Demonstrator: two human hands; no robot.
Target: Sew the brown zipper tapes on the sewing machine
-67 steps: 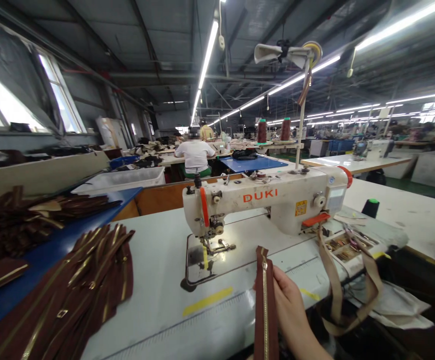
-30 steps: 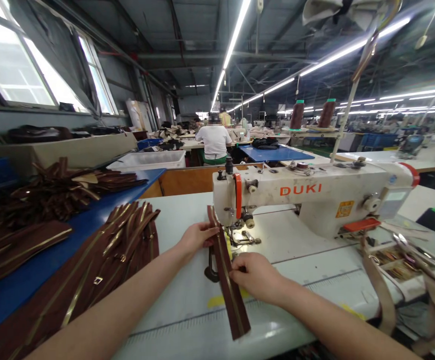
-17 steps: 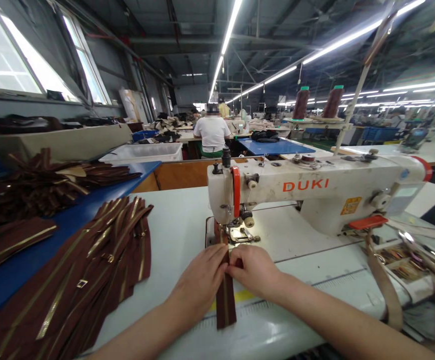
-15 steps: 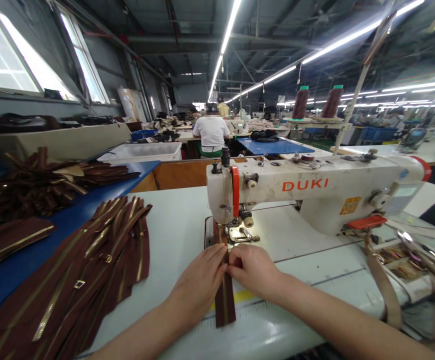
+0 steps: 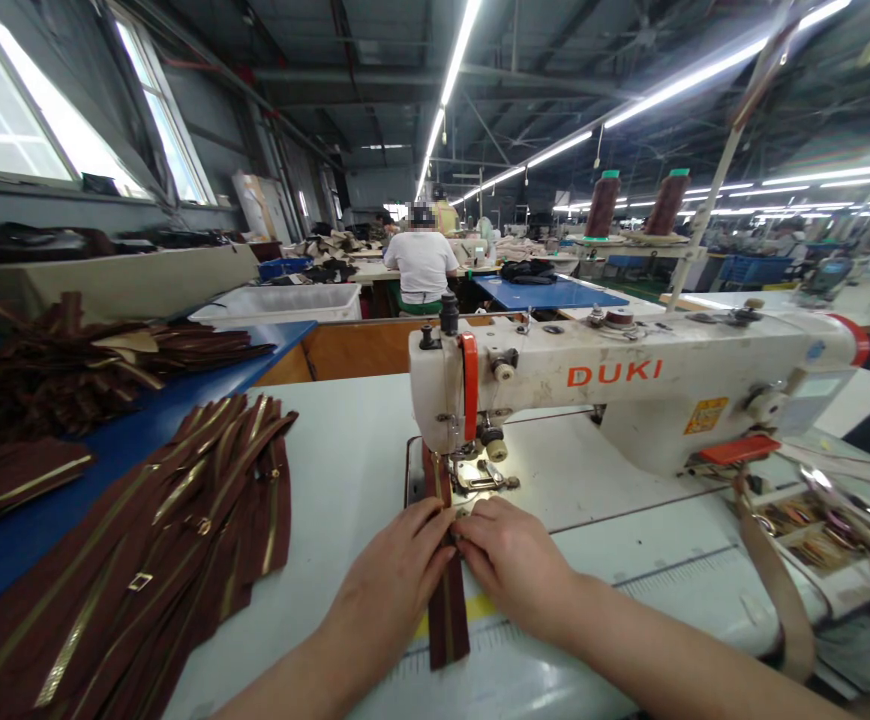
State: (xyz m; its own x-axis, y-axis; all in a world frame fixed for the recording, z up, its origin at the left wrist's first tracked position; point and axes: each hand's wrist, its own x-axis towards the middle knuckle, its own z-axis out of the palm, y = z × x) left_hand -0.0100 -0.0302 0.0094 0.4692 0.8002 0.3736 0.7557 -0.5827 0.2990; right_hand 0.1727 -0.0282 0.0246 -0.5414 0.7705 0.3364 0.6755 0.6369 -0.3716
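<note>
A brown zipper strip with a gold tooth line runs from under the needle area of the white sewing machine toward me, its near end flat on the table. My left hand lies over the strip's left side, fingers closed on it just in front of the presser foot. From the right, my right hand pinches the strip's edge, its fingertips almost meeting the left ones. The fingers cover part of the strip between them. Many similar brown zipper strips lie heaped at the left.
A blue table on the left bears more brown strips. Thread cones stand behind the machine. At the right are a parts tray and a beige strap. A person in white sits farther back.
Both hands have come slightly nearer to me, with the right fingers now more extended along the strip's edge. The strip's near end sits a little lower in view. The camera has shifted slightly.
</note>
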